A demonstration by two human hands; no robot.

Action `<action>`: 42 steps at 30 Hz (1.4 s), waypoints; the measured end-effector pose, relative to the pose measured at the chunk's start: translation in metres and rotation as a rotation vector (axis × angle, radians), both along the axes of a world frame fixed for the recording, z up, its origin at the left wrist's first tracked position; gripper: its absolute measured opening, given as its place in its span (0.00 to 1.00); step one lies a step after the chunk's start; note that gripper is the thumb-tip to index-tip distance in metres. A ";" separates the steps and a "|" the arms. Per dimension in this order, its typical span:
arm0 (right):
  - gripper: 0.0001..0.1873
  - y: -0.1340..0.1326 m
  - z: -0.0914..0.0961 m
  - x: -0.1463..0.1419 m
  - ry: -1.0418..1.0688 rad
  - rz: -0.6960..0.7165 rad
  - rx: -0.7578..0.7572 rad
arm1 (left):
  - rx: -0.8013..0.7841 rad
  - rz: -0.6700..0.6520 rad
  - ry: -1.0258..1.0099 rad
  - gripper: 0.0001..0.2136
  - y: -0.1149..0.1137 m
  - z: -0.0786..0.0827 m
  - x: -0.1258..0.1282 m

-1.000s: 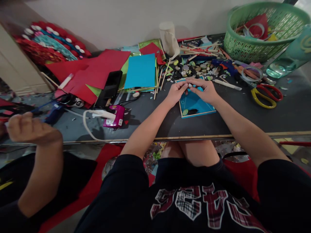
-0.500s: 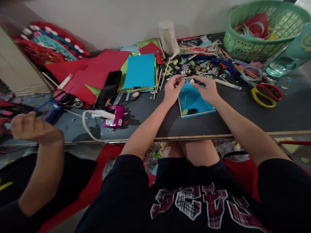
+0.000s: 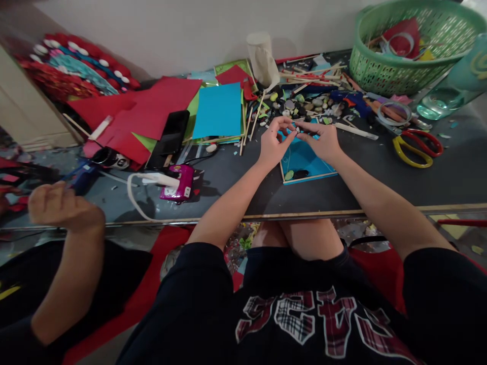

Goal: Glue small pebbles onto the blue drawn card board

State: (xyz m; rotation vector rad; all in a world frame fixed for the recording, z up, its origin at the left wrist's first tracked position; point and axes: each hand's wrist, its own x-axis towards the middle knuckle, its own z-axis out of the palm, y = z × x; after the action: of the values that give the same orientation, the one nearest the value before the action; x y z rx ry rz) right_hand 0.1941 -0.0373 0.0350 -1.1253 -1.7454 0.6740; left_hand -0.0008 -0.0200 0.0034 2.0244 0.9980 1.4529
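Over the far part of a blue sheet with a thin wooden-stick border, my two hands meet fingertip to fingertip. My left hand and my right hand both pinch a small whitish piece; its kind is too small to make out. Pale curved lines show on the blue sheet. At its near left corner lie a green pebble and a black pebble. My fingers hide the sheet's far edge in part.
Behind my hands lie heaped pebbles, sticks and a blue glue gun. Scissors, tape and a green basket are at right. At left are coloured paper, a phone, a purple power adapter and another person's hand.
My fingertips have drawn closer together around the small whitish piece, which has moved slightly left and down. The other person's hand at left has shifted a little right.
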 end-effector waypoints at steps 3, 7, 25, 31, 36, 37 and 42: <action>0.18 -0.001 0.001 0.000 -0.010 0.000 0.023 | -0.034 -0.003 -0.001 0.26 -0.005 0.006 0.000; 0.17 -0.001 0.000 0.000 -0.027 -0.004 0.027 | -0.035 0.015 0.010 0.21 -0.009 0.014 -0.001; 0.16 0.003 -0.006 0.002 -0.126 -0.003 0.084 | 0.091 -0.084 0.087 0.21 0.005 -0.002 -0.001; 0.16 0.002 -0.005 0.003 -0.135 0.000 0.104 | 0.086 -0.069 0.103 0.23 0.005 -0.003 -0.001; 0.16 0.002 -0.004 0.002 -0.126 0.008 0.116 | 0.095 -0.074 0.087 0.24 0.004 -0.002 0.000; 0.16 0.002 -0.004 0.002 -0.123 0.011 0.112 | 0.095 -0.074 0.085 0.24 0.004 -0.002 0.001; 0.16 0.003 -0.006 0.002 -0.113 0.016 0.093 | 0.082 -0.068 0.088 0.24 0.003 -0.001 0.001</action>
State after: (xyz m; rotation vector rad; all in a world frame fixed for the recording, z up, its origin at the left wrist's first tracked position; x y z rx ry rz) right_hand 0.1962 -0.0343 0.0290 -1.1050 -1.8638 0.5417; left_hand 0.0000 -0.0166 0.0020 2.1755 0.9083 1.4018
